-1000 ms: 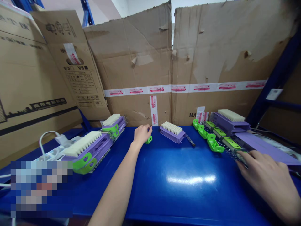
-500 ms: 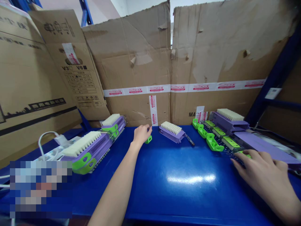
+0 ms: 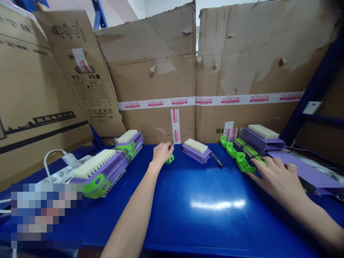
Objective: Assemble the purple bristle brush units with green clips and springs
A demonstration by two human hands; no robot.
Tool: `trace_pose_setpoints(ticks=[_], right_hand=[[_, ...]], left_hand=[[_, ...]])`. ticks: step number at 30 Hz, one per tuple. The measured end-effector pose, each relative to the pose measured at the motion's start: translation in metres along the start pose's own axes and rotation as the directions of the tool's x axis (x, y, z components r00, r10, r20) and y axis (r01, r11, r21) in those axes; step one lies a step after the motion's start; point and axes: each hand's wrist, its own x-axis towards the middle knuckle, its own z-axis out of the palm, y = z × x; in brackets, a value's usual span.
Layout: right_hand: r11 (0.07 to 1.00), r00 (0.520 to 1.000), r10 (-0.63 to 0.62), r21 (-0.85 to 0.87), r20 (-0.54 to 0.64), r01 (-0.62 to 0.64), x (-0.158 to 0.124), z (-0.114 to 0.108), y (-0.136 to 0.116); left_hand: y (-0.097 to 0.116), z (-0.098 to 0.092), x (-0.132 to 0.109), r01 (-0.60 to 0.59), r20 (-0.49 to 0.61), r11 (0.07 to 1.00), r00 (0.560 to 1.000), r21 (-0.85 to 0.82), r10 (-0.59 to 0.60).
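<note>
My left hand (image 3: 161, 153) reaches far across the blue table (image 3: 204, 208) and is closed over a small green plastic piece (image 3: 170, 159). Just to its right lies a loose purple brush block with white bristles (image 3: 196, 150), with a dark pen (image 3: 216, 160) beside it. My right hand (image 3: 278, 179) lies with fingers spread on top of a row of purple and green brush assemblies (image 3: 245, 157) at the right; its fingertips touch the green handles.
Two finished purple brushes with green handles (image 3: 100, 170) lie at the left, near a white cable (image 3: 55, 159). Another purple brush block (image 3: 262, 138) sits at the back right. Cardboard sheets (image 3: 188, 71) wall the table's back and left. A blue rack post (image 3: 314, 89) rises at right.
My right hand has slid forward and left along the row of assemblies, towards the green handles. My left hand has stayed on the green piece.
</note>
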Motion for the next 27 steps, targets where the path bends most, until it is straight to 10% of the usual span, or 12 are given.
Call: trace_pose_setpoints(ticks=[7,11,16,27], right_hand=[[0.999,1.000,0.003,-0.052,-0.012,-0.004,-0.002,0.001,0.003],[0.998,1.000,0.008,-0.061,-0.018,-0.009,-0.003,0.006,0.006],[0.999,0.999,-0.026,-0.043,-0.039,0.024,-0.004,0.009,0.011],[0.971,0.976,-0.056,0.217,-0.210,0.102,-0.013,-0.009,-0.004]], left_hand=[[-0.003,0.001,0.000,0.131,-0.131,0.984,0.985,0.118,-0.115],[-0.011,0.005,0.000,0.271,0.015,0.956,0.961,0.107,-0.275],[-0.011,0.005,0.000,0.110,0.236,0.994,0.965,0.026,-0.113],[0.054,-0.013,-0.014,-0.193,0.373,0.974,0.918,0.115,0.137]])
